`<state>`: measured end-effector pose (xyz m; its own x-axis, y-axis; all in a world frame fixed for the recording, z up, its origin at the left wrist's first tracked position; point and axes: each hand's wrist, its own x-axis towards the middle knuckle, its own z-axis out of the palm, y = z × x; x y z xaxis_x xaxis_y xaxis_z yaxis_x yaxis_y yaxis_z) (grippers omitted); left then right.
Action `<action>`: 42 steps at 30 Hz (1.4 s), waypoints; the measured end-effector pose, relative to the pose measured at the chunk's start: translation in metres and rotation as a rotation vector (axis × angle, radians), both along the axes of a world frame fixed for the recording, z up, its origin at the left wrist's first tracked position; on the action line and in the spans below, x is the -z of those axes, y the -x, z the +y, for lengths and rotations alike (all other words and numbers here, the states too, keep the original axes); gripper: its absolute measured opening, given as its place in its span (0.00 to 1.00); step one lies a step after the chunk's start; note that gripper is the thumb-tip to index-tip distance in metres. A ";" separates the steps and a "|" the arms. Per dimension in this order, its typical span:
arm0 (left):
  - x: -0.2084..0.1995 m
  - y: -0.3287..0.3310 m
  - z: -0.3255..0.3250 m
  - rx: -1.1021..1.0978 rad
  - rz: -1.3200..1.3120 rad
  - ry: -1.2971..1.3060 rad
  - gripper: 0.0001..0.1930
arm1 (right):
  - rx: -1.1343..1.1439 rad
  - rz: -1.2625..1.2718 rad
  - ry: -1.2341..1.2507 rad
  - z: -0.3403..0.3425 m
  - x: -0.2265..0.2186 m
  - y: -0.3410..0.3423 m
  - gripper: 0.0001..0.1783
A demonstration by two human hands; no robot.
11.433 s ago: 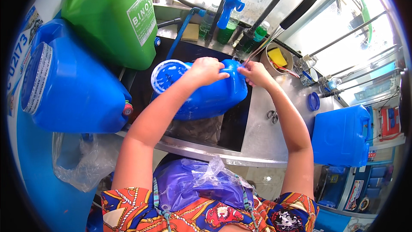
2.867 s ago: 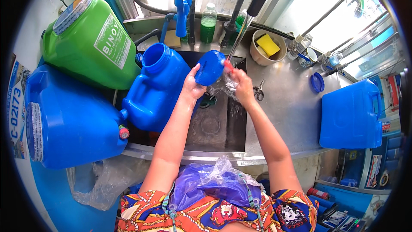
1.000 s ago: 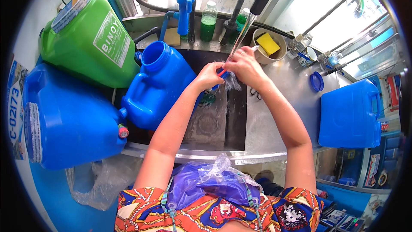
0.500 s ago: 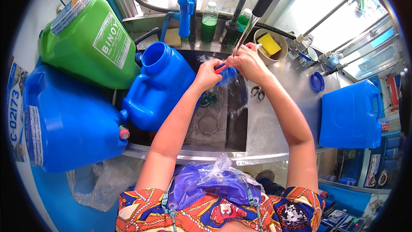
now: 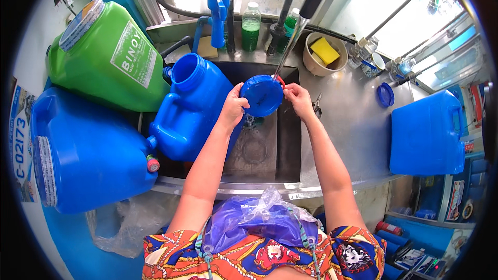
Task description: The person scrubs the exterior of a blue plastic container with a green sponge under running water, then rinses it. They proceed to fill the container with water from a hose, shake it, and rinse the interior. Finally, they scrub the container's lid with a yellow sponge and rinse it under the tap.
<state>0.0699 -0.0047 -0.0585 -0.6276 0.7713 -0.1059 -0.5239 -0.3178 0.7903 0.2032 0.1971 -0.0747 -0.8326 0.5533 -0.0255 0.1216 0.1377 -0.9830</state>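
Observation:
My left hand (image 5: 233,108) grips the left edge of a round blue lid (image 5: 262,96), held over the sink (image 5: 250,163). At the lid's right side, my right hand (image 5: 299,101) pinches a thin red piece (image 5: 280,81) that looks like a ring or strip; its full shape is hidden. A clear stream of water (image 5: 288,46) runs from a dark pipe down to the lid's upper edge. Left of my hands, an uncapped blue jug (image 5: 199,111) leans in the sink, mouth up.
A green container (image 5: 106,54) and a large blue container (image 5: 93,150) stand at left. Bottles of green liquid (image 5: 251,28) line the back. On the steel counter are a tub (image 5: 310,65) with a yellow sponge (image 5: 324,50), scissors (image 5: 317,106), another lid (image 5: 385,95) and a blue container (image 5: 425,135).
My hands have moved apart from a close grip under the splashing water. The blue lid has turned its flat face into view, and the red piece is now at its right edge.

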 end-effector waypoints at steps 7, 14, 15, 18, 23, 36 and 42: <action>-0.005 0.005 0.005 -0.059 -0.303 -0.312 0.28 | 0.175 -0.040 0.315 -0.043 0.013 -0.001 0.07; -0.001 0.006 0.058 -0.173 0.057 -0.041 0.24 | -0.134 -0.259 0.377 -0.097 0.019 -0.036 0.08; -0.001 0.004 0.065 -0.138 0.196 0.076 0.23 | -0.119 -0.299 0.136 -0.086 0.009 -0.043 0.08; -0.004 -0.001 0.076 -0.114 0.712 0.428 0.18 | 0.103 -0.477 -0.657 -0.031 -0.028 -0.068 0.10; -0.012 -0.013 0.069 -0.211 1.332 0.306 0.13 | 0.548 -0.355 -1.257 0.070 -0.095 -0.065 0.09; -0.054 0.007 -0.039 -0.222 1.551 0.417 0.21 | -0.519 -0.025 -0.989 -0.047 -0.083 0.036 0.23; -0.060 0.064 -0.131 -0.733 1.534 1.167 0.26 | -0.299 -0.169 0.057 -0.035 -0.103 0.028 0.20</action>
<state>0.0056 -0.1356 0.0013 -0.7576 0.3623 0.5429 0.5808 0.7537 0.3076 0.1752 0.1625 0.0279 -0.9390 0.2793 -0.2009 0.2461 0.1372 -0.9595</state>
